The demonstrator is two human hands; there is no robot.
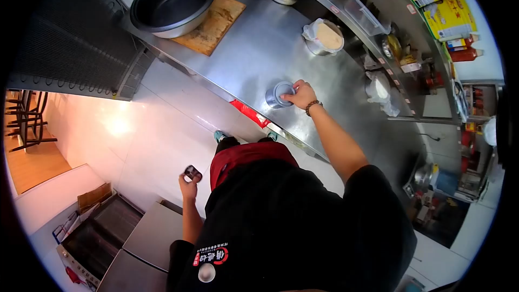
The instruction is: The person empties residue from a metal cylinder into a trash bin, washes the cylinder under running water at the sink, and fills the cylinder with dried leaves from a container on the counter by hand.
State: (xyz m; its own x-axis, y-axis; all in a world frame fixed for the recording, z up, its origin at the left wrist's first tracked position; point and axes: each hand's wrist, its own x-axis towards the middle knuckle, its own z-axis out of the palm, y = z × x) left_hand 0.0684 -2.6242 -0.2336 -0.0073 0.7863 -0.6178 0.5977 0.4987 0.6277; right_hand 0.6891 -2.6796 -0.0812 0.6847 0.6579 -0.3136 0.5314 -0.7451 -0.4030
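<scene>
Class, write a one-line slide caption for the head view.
Right hand on a small round container atop the steel counter, left hand holding a small dark object clear of it.

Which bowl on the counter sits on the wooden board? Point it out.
The big black-lined bowl: it alone rests on the board; the other bowls are off it.

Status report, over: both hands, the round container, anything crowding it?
Left hand: holding small dark object. Right hand: on rim of round container, which sits on steel counter. Pale-filled bowl nearby, not touching it.
</scene>
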